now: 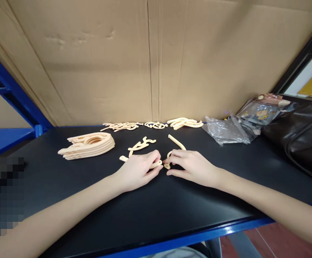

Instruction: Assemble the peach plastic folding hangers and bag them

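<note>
Pinching flat beige strip in left hand, touching curved piece with right hand — can't tell if gripped — between front and back edges of table, probably to leave facing ends exposed.

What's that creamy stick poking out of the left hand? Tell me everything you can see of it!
The creamy stick is narrow, pale and smooth, and looks like plastic. Its rounded tip has a small hole. The left hand pinches it, so the tip points toward the right hand. Much of it is hidden, so I can't tell whether the pale end beyond the left hand belongs to it.
</note>
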`<state>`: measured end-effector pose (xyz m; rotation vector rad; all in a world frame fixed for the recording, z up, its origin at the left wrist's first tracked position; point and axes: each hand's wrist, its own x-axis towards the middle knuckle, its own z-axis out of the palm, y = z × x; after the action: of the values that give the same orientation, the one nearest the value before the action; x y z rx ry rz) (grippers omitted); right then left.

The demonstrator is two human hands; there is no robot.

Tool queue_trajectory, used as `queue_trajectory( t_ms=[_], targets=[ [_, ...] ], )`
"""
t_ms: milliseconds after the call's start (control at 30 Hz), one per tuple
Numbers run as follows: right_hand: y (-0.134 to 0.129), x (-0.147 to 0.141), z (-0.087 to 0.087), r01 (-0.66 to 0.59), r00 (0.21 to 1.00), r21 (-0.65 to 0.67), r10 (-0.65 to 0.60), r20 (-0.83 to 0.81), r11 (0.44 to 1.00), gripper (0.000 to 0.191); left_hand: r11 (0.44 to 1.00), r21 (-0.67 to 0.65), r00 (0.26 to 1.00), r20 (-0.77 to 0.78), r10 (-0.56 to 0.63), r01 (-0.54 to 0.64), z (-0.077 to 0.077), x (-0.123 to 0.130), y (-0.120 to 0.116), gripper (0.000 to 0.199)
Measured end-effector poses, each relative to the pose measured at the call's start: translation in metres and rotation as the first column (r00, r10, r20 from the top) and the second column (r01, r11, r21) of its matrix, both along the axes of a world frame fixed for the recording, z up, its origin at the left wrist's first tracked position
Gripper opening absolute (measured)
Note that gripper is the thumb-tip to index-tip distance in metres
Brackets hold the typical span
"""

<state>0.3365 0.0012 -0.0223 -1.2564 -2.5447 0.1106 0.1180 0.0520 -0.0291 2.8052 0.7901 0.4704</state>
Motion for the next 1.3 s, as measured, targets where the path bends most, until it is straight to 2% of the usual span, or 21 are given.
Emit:
queue_trajectory(
  t_ms=[133, 300, 500, 767, 1100, 1300],
  targets=[
    [0.0016, -0.0005, -0.0024, -0.004, 1.0, 0.016, 0.004, 0.004, 1.0, 0.018, 1.0, 0.009, 1.0, -0.006, -0.021, 0.021, -0.0002, 0.0002, 0.0004, 0.013],
    [0.0024, -0.0009, -0.0024, 0.015, 1.0, 0.016, -0.015, -0.015, 1.0, 0.018, 0.999, 0.038, 1.0, -0.002, -0.026, 0.026, -0.0009, 0.0006, 0.0001, 0.01],
    [0.0017, -0.0005, -0.0027, 0.05, 0.993, -0.016, -0.052, -0.11, 0.999, 0.018, 0.997, 0.063, 0.999, 0.027, -0.035, 0.034, -0.0006, 0.0007, -0.0016, 0.008],
    [0.0004, -0.0008, -0.0032, 0.047, 0.98, -0.041, -0.054, -0.194, 0.998, 0.013, 1.0, -0.003, 1.0, 0.013, -0.005, 0.005, -0.0005, 0.0014, 0.0004, 0.006],
    [0.0022, -0.0014, -0.0054, -0.06, 0.921, -0.173, -0.012, -0.389, 0.983, 0.009, 0.992, -0.105, 0.993, 0.091, 0.079, -0.069, 0.002, 0.0049, -0.0055, 0.015],
    [0.0043, -0.0017, -0.0038, -0.151, 0.838, -0.301, -0.039, -0.545, 0.942, 0.01, 0.988, -0.152, 0.998, 0.055, 0.013, -0.004, 0.0036, 0.0031, -0.0047, 0.014]
  ],
)
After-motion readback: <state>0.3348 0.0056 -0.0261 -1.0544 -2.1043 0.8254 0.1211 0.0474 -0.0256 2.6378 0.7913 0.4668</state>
